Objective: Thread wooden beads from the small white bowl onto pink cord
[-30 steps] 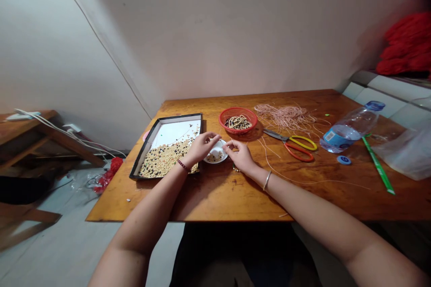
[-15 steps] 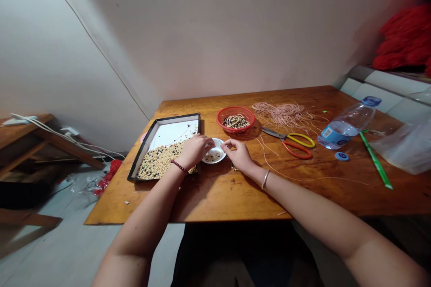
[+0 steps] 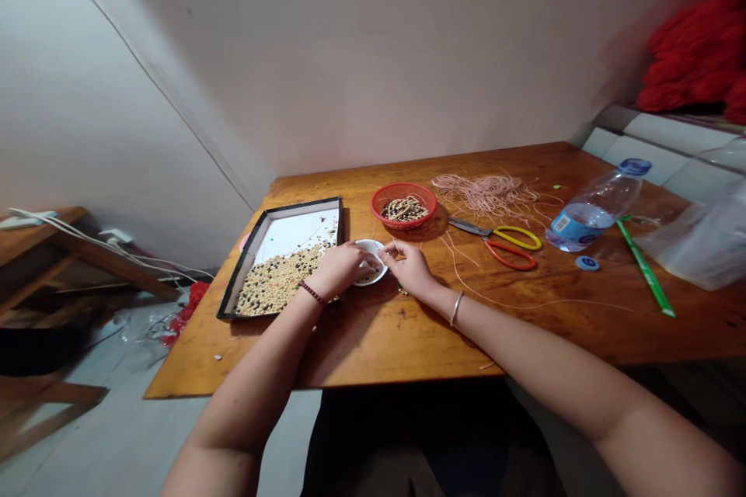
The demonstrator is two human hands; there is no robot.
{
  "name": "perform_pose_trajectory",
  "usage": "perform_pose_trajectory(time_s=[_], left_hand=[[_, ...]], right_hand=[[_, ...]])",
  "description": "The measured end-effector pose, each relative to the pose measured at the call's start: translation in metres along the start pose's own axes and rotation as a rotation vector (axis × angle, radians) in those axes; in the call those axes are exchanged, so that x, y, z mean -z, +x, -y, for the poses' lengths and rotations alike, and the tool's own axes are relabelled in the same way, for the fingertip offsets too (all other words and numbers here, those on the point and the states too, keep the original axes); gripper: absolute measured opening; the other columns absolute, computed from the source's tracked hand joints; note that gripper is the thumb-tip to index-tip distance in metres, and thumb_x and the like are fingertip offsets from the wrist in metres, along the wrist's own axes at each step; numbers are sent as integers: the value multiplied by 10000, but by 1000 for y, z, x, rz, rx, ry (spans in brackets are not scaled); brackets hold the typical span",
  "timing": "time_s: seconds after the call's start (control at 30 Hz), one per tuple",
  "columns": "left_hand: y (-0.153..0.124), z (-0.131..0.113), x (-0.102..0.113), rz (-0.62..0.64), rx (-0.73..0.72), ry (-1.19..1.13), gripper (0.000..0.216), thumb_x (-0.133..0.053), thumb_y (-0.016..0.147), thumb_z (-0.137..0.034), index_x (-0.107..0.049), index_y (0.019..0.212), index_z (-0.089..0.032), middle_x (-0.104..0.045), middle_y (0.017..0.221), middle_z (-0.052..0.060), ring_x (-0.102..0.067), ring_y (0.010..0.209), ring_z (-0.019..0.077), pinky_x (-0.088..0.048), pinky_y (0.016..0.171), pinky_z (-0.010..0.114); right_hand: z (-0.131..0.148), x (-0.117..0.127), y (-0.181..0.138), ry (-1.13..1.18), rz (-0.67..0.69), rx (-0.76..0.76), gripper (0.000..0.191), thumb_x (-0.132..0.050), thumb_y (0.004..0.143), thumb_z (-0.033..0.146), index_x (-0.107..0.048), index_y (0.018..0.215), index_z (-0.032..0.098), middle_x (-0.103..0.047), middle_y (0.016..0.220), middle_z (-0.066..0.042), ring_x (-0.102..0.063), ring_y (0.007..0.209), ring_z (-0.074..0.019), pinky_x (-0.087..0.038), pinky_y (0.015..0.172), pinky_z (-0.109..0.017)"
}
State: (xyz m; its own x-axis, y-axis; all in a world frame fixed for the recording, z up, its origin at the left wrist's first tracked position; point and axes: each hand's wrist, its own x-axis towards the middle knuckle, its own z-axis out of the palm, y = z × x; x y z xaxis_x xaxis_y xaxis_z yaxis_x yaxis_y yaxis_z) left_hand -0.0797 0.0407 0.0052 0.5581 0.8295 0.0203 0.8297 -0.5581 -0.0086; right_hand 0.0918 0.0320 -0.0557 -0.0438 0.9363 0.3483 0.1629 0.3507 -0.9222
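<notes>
At frame centre the white dish (image 3: 376,252) sits between the hands: left hand (image 3: 335,269) curled into it, right hand (image 3: 411,269) pinching a thin cord (image 3: 524,304) at its rim.

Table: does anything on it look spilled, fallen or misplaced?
The water bottle lies on its side, a blue cap loose beside it. A small pale speck, perhaps a bead, lies near the table's front left edge.

Both arms bare, stretched toward frame centre. Left arm (image 3: 256,396) comes in from bottom left, right arm (image 3: 553,380) from bottom right. Left hand (image 3: 341,265) is palm down, fingers curled. Right hand (image 3: 411,268) sits just beside it, thumb and forefinger pinched, tips close to the left's.
</notes>
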Motion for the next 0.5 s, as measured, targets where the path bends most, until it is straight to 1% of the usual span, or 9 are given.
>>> perform_pose_trajectory(time_s=[0.07,0.17,0.3,0.5], left_hand=[[0,-1,0,3,-6,-13,223,-609,839,-389,-713,1027,-327,-693,982,39,-636,918,206,-452,761,265],[1,-2,-1,13,11,-24,186,-601,841,-385,-723,972,-334,-705,955,18,-648,876,201,-451,744,263],[1,-4,-2,18,56,-42,203,-583,839,-401,-732,926,-292,-714,887,31,-660,808,203,-447,698,255],[0,-5,-3,-11,63,-38,253,-551,835,-419,-725,877,-241,-713,812,59,-657,721,219,-430,624,266]], right_hand=[[-1,0,0,-5,3,-2,270,-592,813,407,-666,788,148,-649,729,-53,-568,671,-165,-432,620,-258],[-3,-1,0,-11,5,-11,288,-585,818,423,-670,802,148,-656,738,-54,-570,669,-164,-428,605,-253],[-3,-1,1,-3,4,-20,304,-586,814,440,-670,802,149,-663,741,-54,-573,663,-163,-436,611,-256],[3,0,0,-24,5,-14,278,-589,810,419,-663,785,152,-672,748,-60,-587,695,-171,-449,672,-274]])
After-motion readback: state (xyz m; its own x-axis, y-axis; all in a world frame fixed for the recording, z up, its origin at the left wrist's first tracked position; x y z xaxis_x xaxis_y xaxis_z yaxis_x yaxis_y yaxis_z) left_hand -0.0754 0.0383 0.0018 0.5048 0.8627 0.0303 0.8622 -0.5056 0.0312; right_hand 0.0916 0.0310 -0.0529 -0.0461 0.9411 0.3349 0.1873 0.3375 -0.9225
